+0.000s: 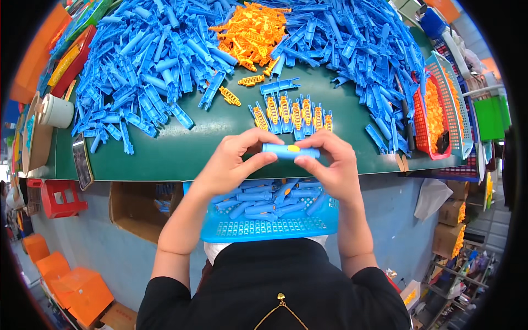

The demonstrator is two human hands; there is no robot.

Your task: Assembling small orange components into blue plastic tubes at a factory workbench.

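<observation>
Between my two hands, just above the table's near edge, is a blue plastic tube (pixel 279 151) with a yellow oval on its upper side. My left hand (pixel 242 158) pinches its left end between thumb and fingers. The right end is gripped the same way by my right hand (pixel 331 162). Beyond them a row of blue half-shells (pixel 297 131) stands on the green table (pixel 181 157), each with an orange ribbed insert (pixel 284 109) in it. One blue half-shell (pixel 279 86) lies crosswise behind the row, near two loose orange inserts (pixel 230 96). Below my hands, a blue basket (pixel 258 229) contains several closed blue tubes (pixel 256 196).
Large heaps of blue half-shells (pixel 148 71) flank a pile of orange inserts (pixel 253 33). At the right edge stands a red basket (pixel 421 124) of orange pieces. A phone (pixel 82 160) and a white cup (pixel 56 111) are at the left. A cardboard box (pixel 135 206) sits below.
</observation>
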